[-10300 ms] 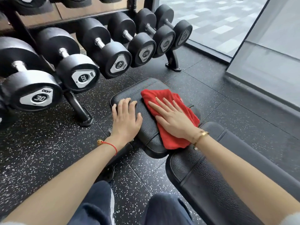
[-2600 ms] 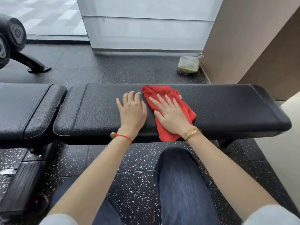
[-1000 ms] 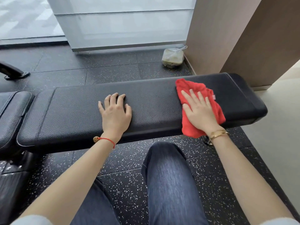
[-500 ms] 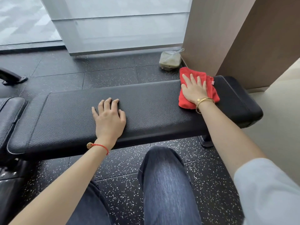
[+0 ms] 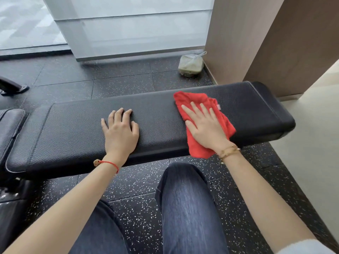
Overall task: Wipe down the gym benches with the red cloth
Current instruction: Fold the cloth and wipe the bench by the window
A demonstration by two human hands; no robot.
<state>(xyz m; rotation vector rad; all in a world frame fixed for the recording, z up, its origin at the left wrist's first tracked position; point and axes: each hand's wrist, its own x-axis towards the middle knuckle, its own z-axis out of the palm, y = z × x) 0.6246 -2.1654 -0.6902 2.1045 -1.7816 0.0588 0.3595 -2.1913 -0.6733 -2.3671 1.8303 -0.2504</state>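
floor (image 5: 128, 83): black speckled rubber | wall (image 5: 238, 33): brown panels | window (image 5: 27, 21): daylight

Black rubber floor (image 5: 128, 83) with white specks under me. Small plastic bag (image 5: 190, 64) with greenish contents at 1 o'clock, on floor, against base of brown wall panel (image 5: 256, 43). Frosted glass panel (image 5: 137, 30) at 12. Black rack foot (image 5: 12, 88) at 10. My jeans (image 5: 189, 208) at 6. Pale floor (image 5: 315, 134) at 3.
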